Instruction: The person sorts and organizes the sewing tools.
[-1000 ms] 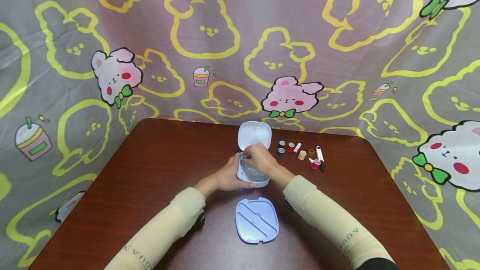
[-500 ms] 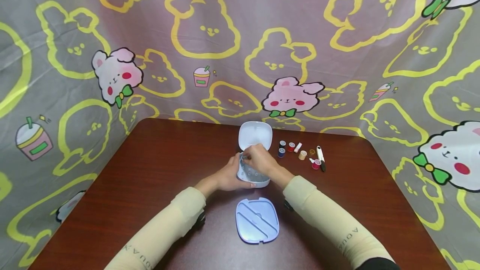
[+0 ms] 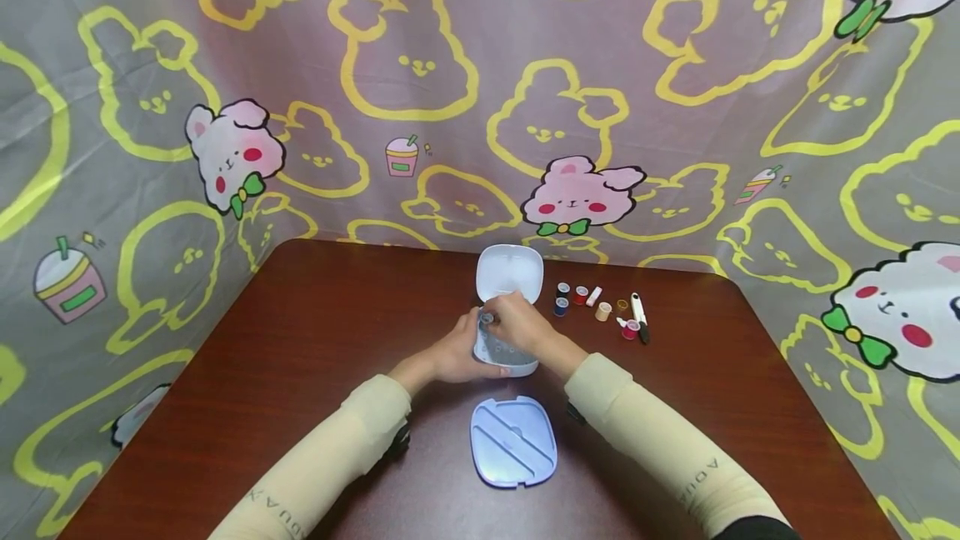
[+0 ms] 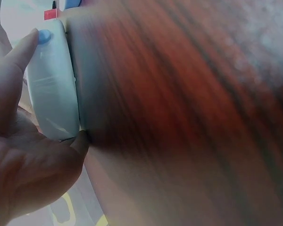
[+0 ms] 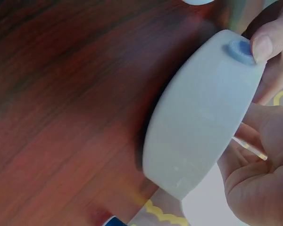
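A white sewing box [image 3: 519,370] rests on the table, lid [image 3: 510,272] raised at the back. My left hand [image 3: 456,354] grips its left side; in the left wrist view a digit lies at the blue button [image 4: 44,36] on the box's wall. Over the box's back left corner, my right hand [image 3: 517,323] reaches in with curled fingers and pinches a small round grey spool-like piece [image 3: 487,319], partly covered by the fingers. Rows of small pegs show on the box floor [image 3: 498,350]. In the right wrist view the box's side wall [image 5: 198,113] hides the inside.
A pale blue ridged tray [image 3: 513,442] lies in front of the box. To the right are several thread spools [image 3: 603,312], a small white piece [image 3: 594,296], a yellow ring [image 3: 622,305] and a white-and-black tool [image 3: 639,315]. A patterned curtain [image 3: 450,132] stands behind the table.
My right hand has shifted slightly within the box's back left corner, and the round piece by its fingertips shows more plainly. The left hand keeps its grip on the box.
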`<state>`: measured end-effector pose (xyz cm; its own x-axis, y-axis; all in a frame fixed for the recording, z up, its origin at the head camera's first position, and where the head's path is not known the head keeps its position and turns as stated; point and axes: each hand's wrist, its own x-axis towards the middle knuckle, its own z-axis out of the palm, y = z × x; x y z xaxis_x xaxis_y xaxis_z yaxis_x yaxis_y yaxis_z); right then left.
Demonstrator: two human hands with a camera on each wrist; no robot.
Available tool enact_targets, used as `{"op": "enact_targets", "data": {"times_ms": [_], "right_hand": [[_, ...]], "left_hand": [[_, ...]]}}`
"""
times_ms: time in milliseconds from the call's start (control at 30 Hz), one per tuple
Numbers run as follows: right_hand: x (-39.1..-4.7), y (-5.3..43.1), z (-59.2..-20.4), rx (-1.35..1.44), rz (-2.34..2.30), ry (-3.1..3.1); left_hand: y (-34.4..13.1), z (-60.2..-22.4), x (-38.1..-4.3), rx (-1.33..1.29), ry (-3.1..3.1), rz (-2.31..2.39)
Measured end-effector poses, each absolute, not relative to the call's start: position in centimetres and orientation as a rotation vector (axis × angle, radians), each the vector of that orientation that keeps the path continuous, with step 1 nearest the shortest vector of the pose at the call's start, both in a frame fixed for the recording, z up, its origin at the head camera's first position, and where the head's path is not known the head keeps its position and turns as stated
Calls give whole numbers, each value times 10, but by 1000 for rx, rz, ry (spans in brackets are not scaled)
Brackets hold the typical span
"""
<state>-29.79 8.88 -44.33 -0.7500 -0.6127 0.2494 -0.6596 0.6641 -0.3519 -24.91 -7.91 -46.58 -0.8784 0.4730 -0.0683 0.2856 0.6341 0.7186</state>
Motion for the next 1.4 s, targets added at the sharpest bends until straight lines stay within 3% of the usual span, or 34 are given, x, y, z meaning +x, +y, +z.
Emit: {"op": "enact_targets", "data": {"times_ms": [367,733,1400], "right_hand": [[-289,83,-433,1000,431,-2840],[-288,101,-435,1167,618,-2823],[-270,142,-429,1080,723,-2834]], "left_hand": [[-79,-469,-249,661,2617,1062],[-78,-469,-251,625,2614,1077],[-76,-469,-251,596,2623,1109]]}}
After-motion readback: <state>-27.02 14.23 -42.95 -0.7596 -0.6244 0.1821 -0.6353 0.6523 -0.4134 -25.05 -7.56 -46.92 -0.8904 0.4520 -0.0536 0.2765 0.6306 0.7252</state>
